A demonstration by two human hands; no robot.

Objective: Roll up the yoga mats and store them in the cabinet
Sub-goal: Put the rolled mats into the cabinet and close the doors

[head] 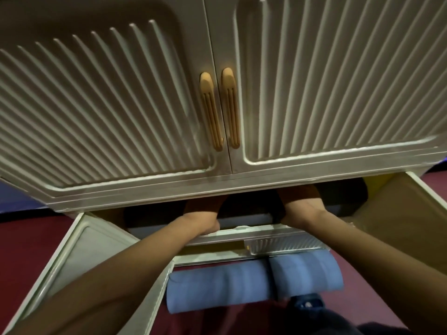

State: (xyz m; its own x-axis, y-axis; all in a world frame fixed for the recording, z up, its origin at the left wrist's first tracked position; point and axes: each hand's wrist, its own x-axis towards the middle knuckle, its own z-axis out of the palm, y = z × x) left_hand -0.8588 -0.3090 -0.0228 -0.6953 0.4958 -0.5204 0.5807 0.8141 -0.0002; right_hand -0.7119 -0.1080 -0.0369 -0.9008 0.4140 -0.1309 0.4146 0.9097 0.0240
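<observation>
The cream cabinet (135,197) has its lower compartment open and its two upper ribbed doors closed. Both my arms reach into the dark lower compartment. My left hand (205,224) and my right hand (302,210) each hold an end of a brown rolled mat (298,193) just inside the opening. The fingertips are hidden in the shadow under the upper doors. A blue rolled mat (217,288) with a black strap around it lies on the floor in front of the cabinet, below my arms.
The lower left door (79,257) and lower right door (406,213) stand swung open on either side of my arms. Two orange handles (220,107) sit on the closed upper doors. The floor (31,238) is dark red. A grey ledge (244,222) crosses the compartment between my hands.
</observation>
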